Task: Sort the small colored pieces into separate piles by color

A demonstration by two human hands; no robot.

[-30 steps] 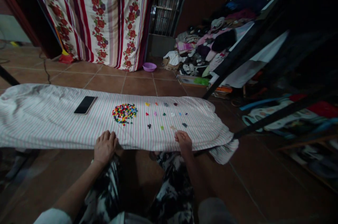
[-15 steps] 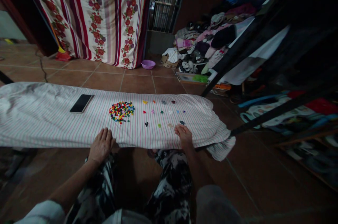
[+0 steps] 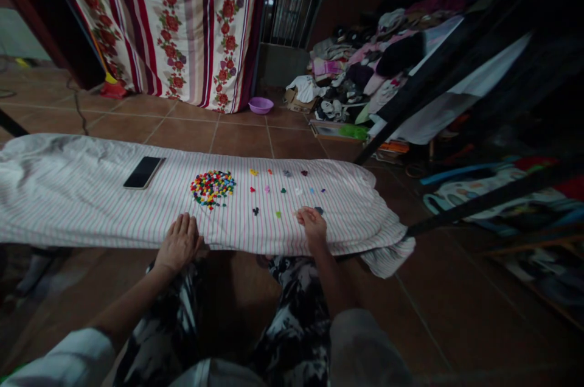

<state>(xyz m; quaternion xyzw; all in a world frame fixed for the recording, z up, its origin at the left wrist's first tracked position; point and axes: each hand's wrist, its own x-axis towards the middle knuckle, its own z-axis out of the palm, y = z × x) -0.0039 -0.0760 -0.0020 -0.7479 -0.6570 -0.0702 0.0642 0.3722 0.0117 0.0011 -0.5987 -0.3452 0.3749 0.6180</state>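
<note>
On the striped cloth (image 3: 246,235) lies a round pile of small multicoloured pieces (image 3: 212,188). Right of it, small single-colour clusters stand in rows, among them yellow pieces (image 3: 254,172), black pieces (image 3: 255,211) and lime green pieces (image 3: 278,214). My right hand (image 3: 312,226) is over the front row, between the lime green and dark grey-blue pieces (image 3: 319,210); its fingertips are pinched, and what they hold is too small to make out. My left hand (image 3: 179,243) rests flat at the cloth's front edge, below the pile, fingers extended and holding nothing.
A dark-screened phone (image 3: 144,172) lies on the cloth left of the pile. Beyond are a floral curtain (image 3: 191,28), a purple basin (image 3: 261,105) and heaped clothes (image 3: 356,70). Dark slanted bars (image 3: 474,201) stand at the right.
My right hand has shifted slightly left over the beige pieces, which it now mostly hides, and the dark grey-blue pieces show beside it. The whole view has tilted a little.
</note>
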